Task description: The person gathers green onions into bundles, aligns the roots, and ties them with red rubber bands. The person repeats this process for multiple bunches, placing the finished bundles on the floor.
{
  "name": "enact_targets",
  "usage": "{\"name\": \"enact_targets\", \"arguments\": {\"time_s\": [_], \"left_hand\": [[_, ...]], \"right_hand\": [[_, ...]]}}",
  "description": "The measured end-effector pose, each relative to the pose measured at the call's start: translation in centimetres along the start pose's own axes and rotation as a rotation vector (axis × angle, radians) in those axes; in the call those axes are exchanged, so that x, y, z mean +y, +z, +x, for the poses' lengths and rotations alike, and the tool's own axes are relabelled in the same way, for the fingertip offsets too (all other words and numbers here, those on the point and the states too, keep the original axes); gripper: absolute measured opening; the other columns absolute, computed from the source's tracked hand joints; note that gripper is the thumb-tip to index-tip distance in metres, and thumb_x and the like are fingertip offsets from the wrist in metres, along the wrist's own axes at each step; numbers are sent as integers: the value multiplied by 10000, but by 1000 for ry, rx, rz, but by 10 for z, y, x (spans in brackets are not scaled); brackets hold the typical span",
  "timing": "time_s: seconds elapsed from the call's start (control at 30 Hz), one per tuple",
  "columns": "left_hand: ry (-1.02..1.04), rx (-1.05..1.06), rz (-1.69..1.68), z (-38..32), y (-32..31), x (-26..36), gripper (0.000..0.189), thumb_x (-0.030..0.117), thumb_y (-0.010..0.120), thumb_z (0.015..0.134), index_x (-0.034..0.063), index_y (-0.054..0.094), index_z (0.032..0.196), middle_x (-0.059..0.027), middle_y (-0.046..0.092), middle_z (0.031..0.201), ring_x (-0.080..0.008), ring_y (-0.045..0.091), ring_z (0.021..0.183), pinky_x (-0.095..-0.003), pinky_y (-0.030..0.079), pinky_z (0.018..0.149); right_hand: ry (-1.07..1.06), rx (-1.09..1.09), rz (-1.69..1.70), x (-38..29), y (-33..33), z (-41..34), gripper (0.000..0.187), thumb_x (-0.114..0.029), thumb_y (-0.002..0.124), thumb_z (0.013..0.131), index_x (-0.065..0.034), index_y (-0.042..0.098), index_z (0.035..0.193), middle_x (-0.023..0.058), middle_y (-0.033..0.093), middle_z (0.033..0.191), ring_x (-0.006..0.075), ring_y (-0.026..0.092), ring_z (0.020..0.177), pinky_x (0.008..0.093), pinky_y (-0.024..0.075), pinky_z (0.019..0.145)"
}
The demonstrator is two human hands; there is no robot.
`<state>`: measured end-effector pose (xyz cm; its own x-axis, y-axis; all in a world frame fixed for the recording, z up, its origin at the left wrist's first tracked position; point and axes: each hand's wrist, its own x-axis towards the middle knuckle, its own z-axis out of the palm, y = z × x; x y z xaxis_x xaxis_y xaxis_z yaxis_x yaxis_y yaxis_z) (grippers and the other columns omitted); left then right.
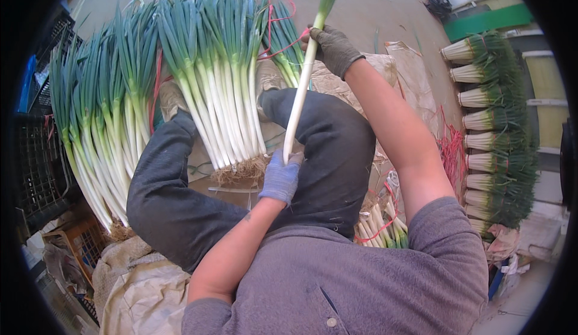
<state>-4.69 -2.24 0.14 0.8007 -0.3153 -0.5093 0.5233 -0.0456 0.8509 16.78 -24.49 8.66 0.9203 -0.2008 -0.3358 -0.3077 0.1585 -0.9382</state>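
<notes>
A single long green onion (pixel 302 89) slants across my bent right leg, held at both ends of its white stalk. My left hand (pixel 282 177), in a blue-grey knit glove, is closed around the root end and hides it. Higher up, my right hand (pixel 332 48), in a dark, soiled glove, grips the stalk where white turns to green. Between my legs lies a thick row of green onions (pixel 226 104), roots towards me and leaves away. A second heap of green onions (pixel 108 100) lies beyond my left leg.
Tied onion bundles (pixel 481 141) are stacked along the right side. Pink twine (pixel 450 150) lies on the floor near them. Another tied bundle (pixel 381 222) sits by my right hip. Black plastic crates (pixel 40 163) stand at left, above woven sacking (pixel 140 285).
</notes>
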Motion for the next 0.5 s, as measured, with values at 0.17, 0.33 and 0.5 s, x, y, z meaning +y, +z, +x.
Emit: {"name": "enact_targets", "arguments": {"time_s": [0.17, 0.33, 0.5], "left_hand": [[-40, 112, 89, 31, -13, -57, 285, 284, 574, 955, 54, 540, 1121, -102, 605, 832, -181, 588, 676, -327, 474, 584], [-358, 109, -223, 83, -19, -118, 328, 289, 560, 950, 6, 554, 1116, -178, 662, 893, -247, 665, 718, -377, 534, 597], [-614, 105, -308, 116, -31, -170, 275, 249, 553, 953, 6, 609, 1070, -119, 670, 848, -180, 637, 634, -305, 508, 509]], "right_hand": [[-13, -173, -115, 33, 44, 60, 248, -170, 524, 1000, 2, 490, 1175, 113, 653, 958, 216, 675, 810, 368, 593, 757], [86, -226, -267, 111, 78, 130, 248, -113, 557, 971, 32, 533, 1170, 152, 680, 1030, 223, 698, 804, 360, 601, 715], [-90, -97, -1358, 209, 99, 143, 596, -295, 758, 790, 40, 586, 1252, 206, 672, 1114, 329, 639, 1066, 378, 483, 961]]}}
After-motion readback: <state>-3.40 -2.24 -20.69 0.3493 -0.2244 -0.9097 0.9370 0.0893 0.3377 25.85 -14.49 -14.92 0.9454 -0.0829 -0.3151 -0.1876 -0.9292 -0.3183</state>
